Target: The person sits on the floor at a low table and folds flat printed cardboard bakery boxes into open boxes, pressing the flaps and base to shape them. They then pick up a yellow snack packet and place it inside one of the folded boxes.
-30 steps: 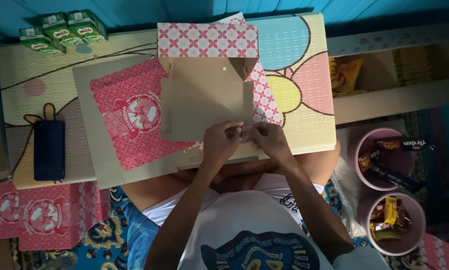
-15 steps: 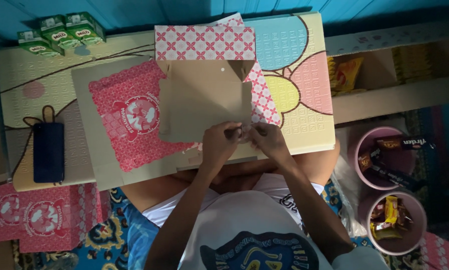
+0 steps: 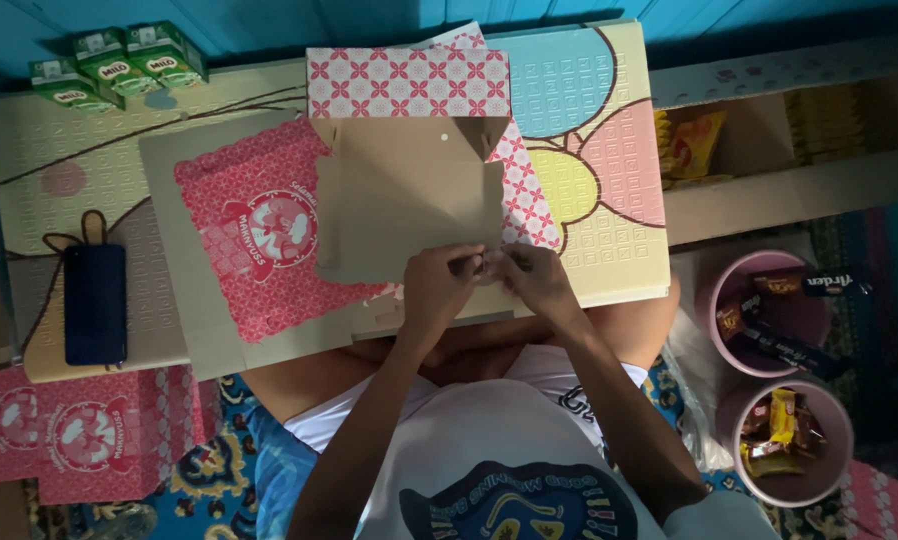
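At the far left edge of the table [image 3: 609, 260], near its back corner, stand three green drink cartons [image 3: 119, 65] in a row. Closer to the person along that left side lies a dark blue phone [image 3: 94, 303], flat and lengthwise. Below the table's near left corner, on the patterned floor mat [image 3: 204, 470], lies a stack of flat pink printed boxes [image 3: 79, 435].

Further right, a flat unfolded box sheet [image 3: 259, 240] with a pink printed panel and a round emblem covers the middle-left of the table, its near edge overhanging the person's lap. On top of it and toward the table's middle sits the half-folded box [image 3: 404, 195]: plain brown inside, with one wall raised at the back showing a pink-and-white pattern, and side flaps partly raised.

At the box's near edge, close to the table's front edge, the two hands meet. The left hand [image 3: 437, 290] has its grip narrowed, fingers curled and pinching the box's near flap. The right hand [image 3: 534, 280] is just beside it, fingertips touching the same flap, its grip also closed on the cardboard.

Right of the table, a low shelf [image 3: 789, 185] holds yellow snack packets [image 3: 694, 140]. Near the person's right side stand two pink tubs: the farther pink tub [image 3: 769, 310] holds dark wrapped bars, and the nearer pink tub [image 3: 794, 440] holds yellow and red wrapped sweets.
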